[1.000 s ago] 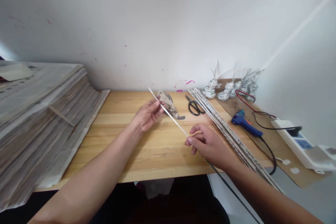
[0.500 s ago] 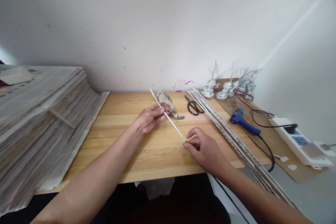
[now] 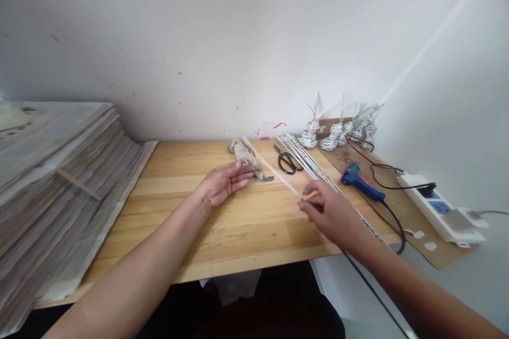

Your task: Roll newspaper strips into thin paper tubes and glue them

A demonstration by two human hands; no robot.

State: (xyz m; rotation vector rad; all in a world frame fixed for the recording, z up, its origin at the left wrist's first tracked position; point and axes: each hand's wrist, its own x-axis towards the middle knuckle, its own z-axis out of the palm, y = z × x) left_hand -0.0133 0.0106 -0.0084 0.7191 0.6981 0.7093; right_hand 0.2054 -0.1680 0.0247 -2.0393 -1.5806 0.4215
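Note:
Between the fingertips of my right hand is the near end of a thin white rolled-paper stick, blurred by motion. It slants up and to the left, in the air over the wooden table. My left hand is empty, palm turned up and fingers apart, just left of the stick. Behind its fingertips lies a crumpled greyish-beige cloth. Black-handled scissors rest beyond the stick. A bundle of printed paper sticks runs along the right, partly hidden by my right hand and forearm.
A tall stack of newspapers fills the left side. On the right, a cardboard sheet carries a blue glue gun, a white power strip and cables. Several woven paper figures stand at the back by the wall.
My left hand has let go of the paper stick and opened. My right hand has carried the stick to the right, away from it. The view has turned slightly to the right.

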